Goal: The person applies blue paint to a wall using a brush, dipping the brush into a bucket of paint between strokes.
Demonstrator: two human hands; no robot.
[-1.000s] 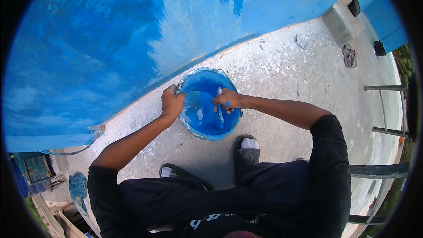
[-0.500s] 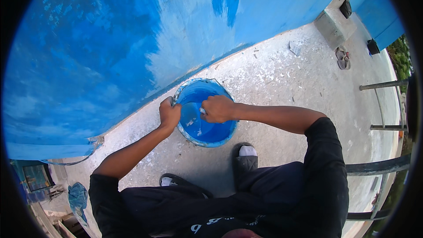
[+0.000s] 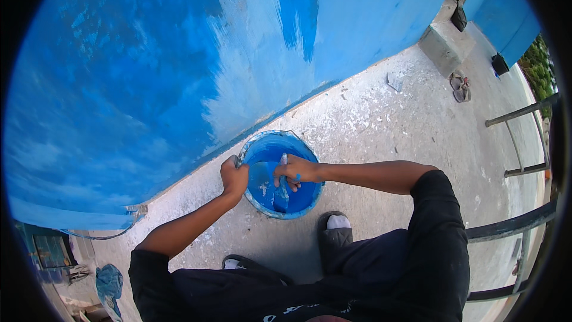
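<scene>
Right grip: the right hand [image 3: 296, 171] is closed around a paint-smeared tool [image 3: 282, 186], probably a brush, dipped inside the bucket.
Left grip: the left hand [image 3: 233, 176] clamps the rim, likely to steady it.
Bucket: the round blue plastic bucket [image 3: 310, 197] holds blue paint.
Around: grey concrete floor [image 3: 381, 125]; beyond, a blue painted wall [image 3: 149, 71].

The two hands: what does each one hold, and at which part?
The left hand grips the blue bucket by its rim. The right hand holds a paint-covered tool at its upper end; what tool cannot be told.

Blue-painted wall [image 3: 179, 71], sandals [image 3: 459, 86] near concrete block [image 3: 444, 45], metal railing [image 3: 524, 143] right.
</scene>
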